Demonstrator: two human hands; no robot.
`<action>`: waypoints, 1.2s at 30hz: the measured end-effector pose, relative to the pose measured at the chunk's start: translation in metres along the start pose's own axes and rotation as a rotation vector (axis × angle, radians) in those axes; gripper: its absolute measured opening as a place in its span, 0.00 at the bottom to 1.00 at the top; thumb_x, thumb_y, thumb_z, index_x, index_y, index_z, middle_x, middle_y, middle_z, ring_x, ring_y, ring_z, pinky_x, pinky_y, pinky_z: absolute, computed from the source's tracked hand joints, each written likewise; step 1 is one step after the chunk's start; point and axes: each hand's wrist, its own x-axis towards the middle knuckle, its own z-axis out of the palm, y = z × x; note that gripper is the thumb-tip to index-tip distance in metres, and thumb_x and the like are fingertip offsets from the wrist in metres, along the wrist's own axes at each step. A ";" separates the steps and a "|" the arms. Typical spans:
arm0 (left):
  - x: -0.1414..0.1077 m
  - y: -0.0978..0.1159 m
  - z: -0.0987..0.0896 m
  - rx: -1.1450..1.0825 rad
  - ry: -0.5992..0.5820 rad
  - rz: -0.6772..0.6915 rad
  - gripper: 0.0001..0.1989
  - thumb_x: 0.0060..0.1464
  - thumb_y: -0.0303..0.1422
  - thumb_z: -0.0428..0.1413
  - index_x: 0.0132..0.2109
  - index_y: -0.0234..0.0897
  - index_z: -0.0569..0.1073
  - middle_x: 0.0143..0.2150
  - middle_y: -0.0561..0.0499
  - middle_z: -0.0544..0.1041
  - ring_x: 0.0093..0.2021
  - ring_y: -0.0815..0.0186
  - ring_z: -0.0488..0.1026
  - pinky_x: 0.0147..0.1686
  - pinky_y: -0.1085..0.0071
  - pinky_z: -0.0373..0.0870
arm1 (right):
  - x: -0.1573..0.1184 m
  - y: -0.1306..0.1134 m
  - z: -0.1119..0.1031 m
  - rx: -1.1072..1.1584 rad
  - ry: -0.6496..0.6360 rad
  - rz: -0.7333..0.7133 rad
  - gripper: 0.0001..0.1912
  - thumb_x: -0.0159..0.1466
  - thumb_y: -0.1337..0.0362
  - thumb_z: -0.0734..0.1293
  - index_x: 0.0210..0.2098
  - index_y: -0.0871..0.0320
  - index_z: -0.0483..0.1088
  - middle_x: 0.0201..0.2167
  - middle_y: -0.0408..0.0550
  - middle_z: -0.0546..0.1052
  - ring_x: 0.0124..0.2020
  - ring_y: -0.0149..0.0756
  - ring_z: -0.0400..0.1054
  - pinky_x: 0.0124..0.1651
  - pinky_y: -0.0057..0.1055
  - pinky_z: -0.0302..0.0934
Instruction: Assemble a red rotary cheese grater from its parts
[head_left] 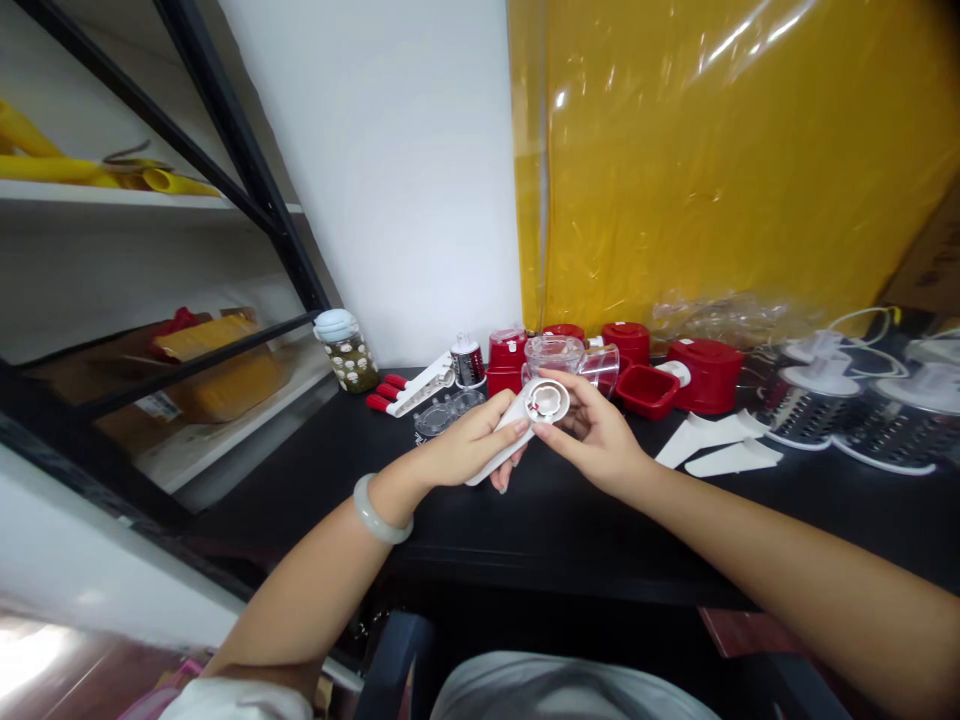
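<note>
A white plastic crank arm (550,402) with a round, ribbed socket at one end is held above the black table. My left hand (480,437) is wrapped round its long part, thumb on top. At the socket end, my right hand (592,425) grips the rim with thumb and fingers. Just behind are clear plastic housings (555,354) and red plastic bases (508,350). White crank arms with red handles (420,388) lie to the left, beside a small grater drum (468,362) and clear round parts (442,415).
On the right lie flat white plastic pieces (709,440) and large metal grater drums (810,400). A red tray (648,390) sits mid-table. A jar with a blue lid (346,350) stands at the back left, near a black-framed shelf (225,200). Yellow plastic sheeting (712,160) hangs behind.
</note>
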 end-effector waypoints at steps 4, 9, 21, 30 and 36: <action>0.001 -0.002 0.002 -0.066 -0.009 -0.020 0.17 0.63 0.47 0.50 0.45 0.37 0.59 0.27 0.58 0.69 0.18 0.73 0.69 0.17 0.76 0.71 | 0.000 0.000 0.001 -0.042 0.040 0.010 0.27 0.60 0.58 0.71 0.56 0.53 0.63 0.48 0.53 0.76 0.47 0.42 0.74 0.46 0.39 0.72; 0.002 -0.004 0.000 -0.114 -0.003 -0.056 0.19 0.61 0.47 0.53 0.46 0.37 0.60 0.28 0.57 0.70 0.18 0.72 0.70 0.17 0.75 0.71 | -0.001 0.001 0.002 -0.030 0.057 0.031 0.27 0.60 0.57 0.71 0.56 0.52 0.64 0.50 0.53 0.75 0.49 0.43 0.73 0.49 0.41 0.71; 0.005 -0.014 0.004 -0.063 0.112 0.076 0.32 0.57 0.59 0.47 0.47 0.32 0.68 0.32 0.45 0.76 0.29 0.64 0.78 0.26 0.70 0.76 | -0.006 -0.003 0.009 0.021 0.022 0.008 0.31 0.58 0.62 0.73 0.60 0.51 0.65 0.55 0.53 0.73 0.55 0.46 0.71 0.57 0.46 0.68; 0.005 -0.019 0.007 -0.002 0.114 0.148 0.29 0.58 0.59 0.45 0.46 0.36 0.64 0.31 0.52 0.70 0.22 0.69 0.71 0.22 0.71 0.74 | -0.007 -0.007 0.010 0.046 0.035 0.012 0.32 0.57 0.62 0.73 0.60 0.50 0.66 0.59 0.53 0.71 0.58 0.47 0.68 0.59 0.47 0.65; 0.005 -0.022 0.005 0.149 0.166 0.176 0.30 0.60 0.58 0.42 0.48 0.34 0.65 0.29 0.51 0.71 0.20 0.71 0.68 0.19 0.75 0.65 | -0.007 -0.007 0.012 0.125 0.035 0.048 0.32 0.57 0.62 0.73 0.60 0.50 0.66 0.60 0.52 0.71 0.61 0.46 0.66 0.62 0.46 0.64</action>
